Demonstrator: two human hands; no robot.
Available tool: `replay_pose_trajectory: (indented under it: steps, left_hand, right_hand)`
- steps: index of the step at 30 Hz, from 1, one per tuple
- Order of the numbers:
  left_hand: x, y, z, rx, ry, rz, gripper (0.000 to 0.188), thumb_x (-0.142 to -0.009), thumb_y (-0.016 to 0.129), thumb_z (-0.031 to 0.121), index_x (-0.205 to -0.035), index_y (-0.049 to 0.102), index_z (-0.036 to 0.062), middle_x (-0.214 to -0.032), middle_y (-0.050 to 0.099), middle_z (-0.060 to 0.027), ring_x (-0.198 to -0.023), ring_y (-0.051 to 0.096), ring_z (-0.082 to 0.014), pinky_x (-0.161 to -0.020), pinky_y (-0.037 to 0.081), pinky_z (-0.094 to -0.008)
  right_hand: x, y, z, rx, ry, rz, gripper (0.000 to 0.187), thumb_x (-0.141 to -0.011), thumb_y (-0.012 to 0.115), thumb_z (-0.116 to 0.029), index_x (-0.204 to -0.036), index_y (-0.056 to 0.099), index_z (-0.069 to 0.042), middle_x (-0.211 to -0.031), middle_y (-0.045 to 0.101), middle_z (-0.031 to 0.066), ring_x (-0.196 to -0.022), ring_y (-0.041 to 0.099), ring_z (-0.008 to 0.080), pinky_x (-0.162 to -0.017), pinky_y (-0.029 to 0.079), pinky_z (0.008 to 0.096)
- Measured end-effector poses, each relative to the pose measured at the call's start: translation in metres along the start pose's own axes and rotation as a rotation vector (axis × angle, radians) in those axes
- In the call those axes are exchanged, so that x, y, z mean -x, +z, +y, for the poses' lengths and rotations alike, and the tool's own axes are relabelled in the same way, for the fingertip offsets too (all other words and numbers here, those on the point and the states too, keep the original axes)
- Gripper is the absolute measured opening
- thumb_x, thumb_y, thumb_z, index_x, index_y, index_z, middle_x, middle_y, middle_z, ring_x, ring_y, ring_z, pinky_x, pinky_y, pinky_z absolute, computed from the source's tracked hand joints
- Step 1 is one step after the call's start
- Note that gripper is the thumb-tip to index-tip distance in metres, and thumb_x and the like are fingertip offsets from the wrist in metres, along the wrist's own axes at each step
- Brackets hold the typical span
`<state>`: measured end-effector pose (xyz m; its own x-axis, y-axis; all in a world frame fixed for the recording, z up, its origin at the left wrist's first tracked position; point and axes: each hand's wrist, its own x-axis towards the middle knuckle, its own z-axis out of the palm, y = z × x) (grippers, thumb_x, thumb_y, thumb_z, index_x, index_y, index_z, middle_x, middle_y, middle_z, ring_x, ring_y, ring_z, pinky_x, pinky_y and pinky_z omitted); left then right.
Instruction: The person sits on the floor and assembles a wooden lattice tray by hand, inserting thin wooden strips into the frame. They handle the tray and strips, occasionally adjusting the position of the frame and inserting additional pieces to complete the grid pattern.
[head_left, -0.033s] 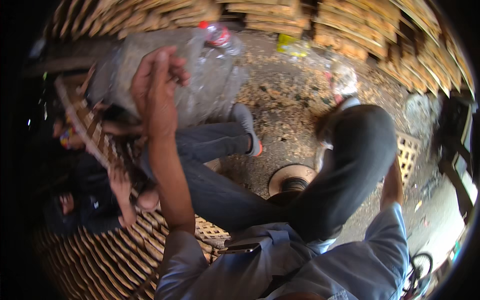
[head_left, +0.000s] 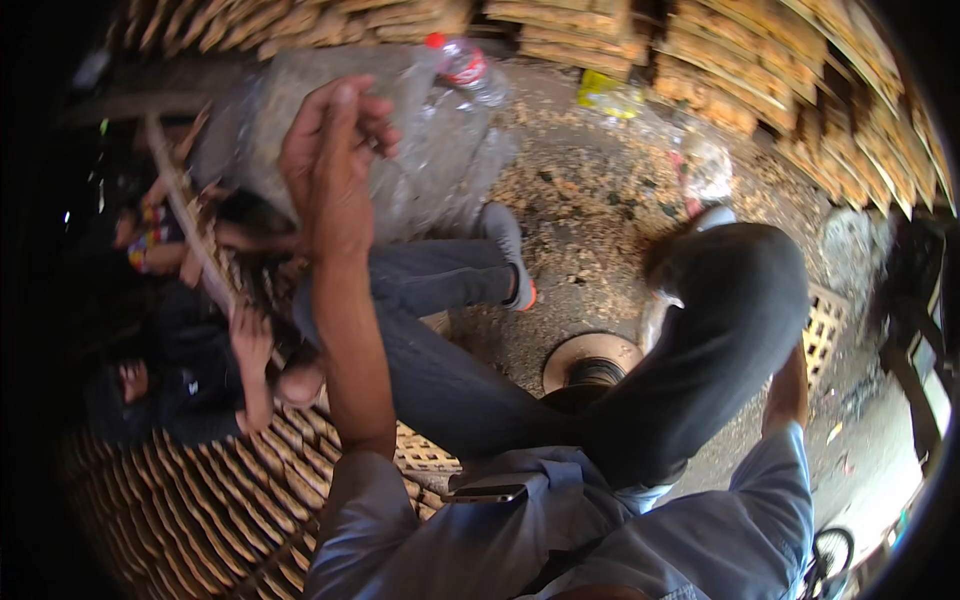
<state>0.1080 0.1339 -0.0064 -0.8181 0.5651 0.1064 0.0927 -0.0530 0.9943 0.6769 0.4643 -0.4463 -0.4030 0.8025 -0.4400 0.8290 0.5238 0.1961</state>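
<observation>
My left hand [head_left: 335, 140] is raised in front of my left knee, over a slab [head_left: 285, 95] partly covered in clear plastic. Its fingers are loosely bent and apart, with nothing visible in them. My right forearm [head_left: 788, 388] goes down behind my right knee, which hides the hand and whatever it touches. A phone [head_left: 485, 494] lies on my shirt at the waist. Between my legs is a round spool-like piece [head_left: 565, 352] with a dark wound core. To the left, another person's hand [head_left: 250, 335] holds a long slatted panel [head_left: 190, 215].
Stacked slatted panels [head_left: 715, 65] line the far side; more rows [head_left: 190, 500] lie at lower left. A red-capped bottle [head_left: 468, 68], a yellow packet [head_left: 608, 95] and a white plastic bag [head_left: 708, 170] lie ahead among chips. A lattice piece [head_left: 822, 322] stands right.
The whole view has shifted slightly, so most things sit further right. The panel beside the other people has turned more edge-on. My left hand keeps nearly the same pose.
</observation>
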Motion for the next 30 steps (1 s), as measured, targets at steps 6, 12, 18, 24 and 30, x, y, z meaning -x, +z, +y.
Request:
replay_pose_trajectory:
  steps: [6, 12, 18, 24, 30]
  left_hand:
    - [0.009, -0.040, -0.007, 0.110, -0.057, 0.142, 0.025, -0.103, 0.065, 0.022, -0.118, 0.068, 0.0020, -0.090, 0.070, -0.0062, -0.071, 0.062, -0.0157, -0.066, 0.050, -0.0305]
    - [-0.004, -0.040, -0.014, 0.094, -0.049, 0.065, 0.032, -0.106, 0.060, 0.023, -0.130, 0.062, 0.0008, -0.100, 0.066, -0.0042, -0.083, 0.059, -0.0134, -0.073, 0.048, -0.0299]
    - [-0.003, -0.050, -0.009, 0.092, -0.064, 0.002, 0.034, -0.108, 0.057, 0.023, -0.133, 0.060, -0.0002, -0.103, 0.065, -0.0036, -0.085, 0.058, -0.0113, -0.075, 0.047, -0.0282]
    - [-0.001, -0.033, -0.010, 0.104, -0.041, -0.084, 0.036, -0.109, 0.056, 0.023, -0.135, 0.058, -0.0018, -0.104, 0.065, -0.0035, -0.085, 0.055, -0.0090, -0.075, 0.044, -0.0255]
    - [0.003, -0.028, -0.005, 0.143, -0.044, -0.138, 0.031, -0.108, 0.058, 0.021, -0.129, 0.062, -0.0011, -0.097, 0.066, -0.0033, -0.072, 0.047, -0.0034, -0.065, 0.037, -0.0211]
  right_hand:
    - [0.001, -0.015, -0.020, -0.021, -0.049, 0.075, 0.051, -0.091, 0.069, -0.031, -0.136, 0.056, -0.012, -0.139, 0.054, 0.0137, -0.133, 0.050, 0.0328, -0.108, 0.037, 0.0656]
    - [0.032, -0.037, -0.010, -0.092, -0.108, 0.239, 0.049, -0.089, 0.070, -0.034, -0.129, 0.058, -0.008, -0.126, 0.062, 0.0161, -0.124, 0.057, 0.0328, -0.105, 0.038, 0.0649]
    - [0.091, -0.160, 0.092, -0.185, -0.283, 0.363, 0.039, -0.080, 0.078, -0.031, -0.102, 0.060, -0.004, -0.099, 0.061, 0.0168, -0.100, 0.060, 0.0394, -0.083, 0.049, 0.0523]
    - [0.213, -0.313, 0.184, -0.269, -0.040, 0.817, 0.026, -0.092, 0.069, -0.022, -0.109, 0.064, -0.002, -0.084, 0.069, 0.0185, -0.070, 0.069, 0.0312, -0.065, 0.054, 0.0417]
    - [0.232, -0.413, 0.131, -0.674, 0.039, 0.973, 0.039, -0.098, 0.073, -0.039, -0.108, 0.063, -0.003, -0.085, 0.070, 0.0064, -0.076, 0.063, 0.0148, -0.071, 0.051, 0.0314]
